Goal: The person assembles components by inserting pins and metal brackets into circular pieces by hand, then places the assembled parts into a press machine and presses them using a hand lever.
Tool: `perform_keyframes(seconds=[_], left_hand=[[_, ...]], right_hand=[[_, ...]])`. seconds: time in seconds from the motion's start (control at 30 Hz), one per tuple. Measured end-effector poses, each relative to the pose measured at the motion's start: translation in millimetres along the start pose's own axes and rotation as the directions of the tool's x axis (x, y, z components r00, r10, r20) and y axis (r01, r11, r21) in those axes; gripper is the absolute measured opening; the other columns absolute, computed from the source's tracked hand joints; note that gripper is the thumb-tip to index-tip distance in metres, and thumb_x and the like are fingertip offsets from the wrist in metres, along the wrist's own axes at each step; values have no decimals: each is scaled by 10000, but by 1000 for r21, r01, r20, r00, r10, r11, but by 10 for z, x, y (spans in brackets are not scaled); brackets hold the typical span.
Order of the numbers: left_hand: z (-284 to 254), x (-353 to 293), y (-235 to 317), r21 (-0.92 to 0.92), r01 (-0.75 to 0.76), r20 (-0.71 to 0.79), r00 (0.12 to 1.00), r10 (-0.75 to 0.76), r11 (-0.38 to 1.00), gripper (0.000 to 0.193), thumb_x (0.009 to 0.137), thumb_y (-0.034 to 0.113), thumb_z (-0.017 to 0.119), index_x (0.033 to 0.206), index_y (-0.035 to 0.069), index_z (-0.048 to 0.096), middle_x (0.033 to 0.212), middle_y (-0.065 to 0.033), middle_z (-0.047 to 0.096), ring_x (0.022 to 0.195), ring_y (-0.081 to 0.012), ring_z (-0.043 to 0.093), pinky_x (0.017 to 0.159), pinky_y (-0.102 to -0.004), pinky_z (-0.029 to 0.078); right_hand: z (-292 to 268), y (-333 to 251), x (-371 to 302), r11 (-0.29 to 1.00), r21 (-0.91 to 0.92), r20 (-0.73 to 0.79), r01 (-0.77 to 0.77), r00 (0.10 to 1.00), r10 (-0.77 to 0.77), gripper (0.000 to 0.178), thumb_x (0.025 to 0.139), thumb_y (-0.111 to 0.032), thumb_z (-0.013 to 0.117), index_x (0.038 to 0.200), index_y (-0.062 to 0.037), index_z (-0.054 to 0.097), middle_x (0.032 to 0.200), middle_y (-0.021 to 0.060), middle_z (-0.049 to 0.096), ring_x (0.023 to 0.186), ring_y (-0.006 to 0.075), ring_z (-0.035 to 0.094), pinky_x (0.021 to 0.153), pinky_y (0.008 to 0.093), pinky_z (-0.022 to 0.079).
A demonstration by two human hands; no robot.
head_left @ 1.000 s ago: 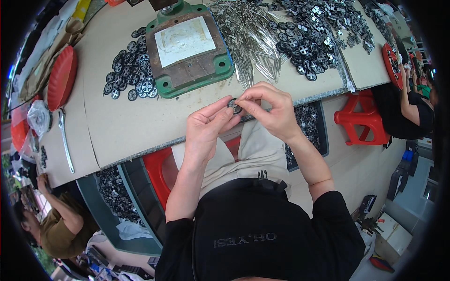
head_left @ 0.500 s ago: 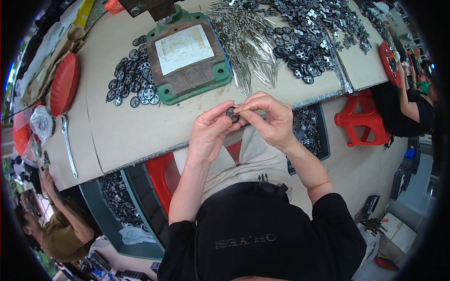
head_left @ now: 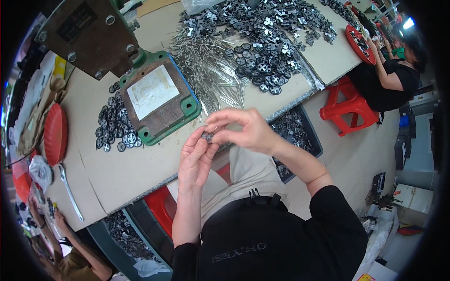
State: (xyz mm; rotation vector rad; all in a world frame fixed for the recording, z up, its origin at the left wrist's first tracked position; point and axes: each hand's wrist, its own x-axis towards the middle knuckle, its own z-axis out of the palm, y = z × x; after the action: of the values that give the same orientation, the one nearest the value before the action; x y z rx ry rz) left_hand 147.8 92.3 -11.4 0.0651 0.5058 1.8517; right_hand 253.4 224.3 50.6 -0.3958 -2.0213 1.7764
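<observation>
both hands pinching small dark wheel part, above worktable

The small dark part pinched between the fingertips of the left hand and right hand is mostly covered by them; its shape is too small to tell. The press, beyond the fingers, is cut off by the rim.

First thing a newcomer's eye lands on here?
Both hands, left hand and right hand, pinch one small dark wheel-like part above the table edge. Behind them sits a green-rimmed press base, with a spread of metal pins to its right.
</observation>
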Motion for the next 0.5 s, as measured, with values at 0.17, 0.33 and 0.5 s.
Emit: perform_keyframes(seconds=[0.17, 0.33, 0.5], left_hand=[[-9, 3, 28, 67, 26, -19, 1000, -25, 997, 287, 871, 37, 522, 1153, -14, 503, 1069, -162, 577, 909, -243, 615, 765, -278, 540], [-9, 32, 14, 68, 38, -3, 999, -37, 997, 289, 873, 39, 518, 1156, -15, 500, 1093, -168, 565, 911, -250, 614, 759, -284, 542], [-4, 21, 13, 101, 24, -19, 1000, -22, 995, 333, 869, 87, 545, 1180, -7, 477, 1096, -172, 560, 898, -250, 614, 754, -284, 550]], right_hand=[[-809, 94, 505, 852, -507, -272, -131, 962, -15, 185, 780, -178, 624, 879, -26, 660, 778, 108, 661, 710, 165, 634, 636, 290, 481], [-1505, 306, 1006, 340, -829, -494, -444, 866, -76, 308, 752, -316, 649, 801, -13, 658, 792, 164, 647, 790, 310, 627, 696, 406, 475], [-1560, 534, 1217, 103, -838, -542, -535, 838, -57, 279, 728, -345, 652, 808, -79, 669, 841, 139, 655, 849, 307, 620, 754, 419, 466]])
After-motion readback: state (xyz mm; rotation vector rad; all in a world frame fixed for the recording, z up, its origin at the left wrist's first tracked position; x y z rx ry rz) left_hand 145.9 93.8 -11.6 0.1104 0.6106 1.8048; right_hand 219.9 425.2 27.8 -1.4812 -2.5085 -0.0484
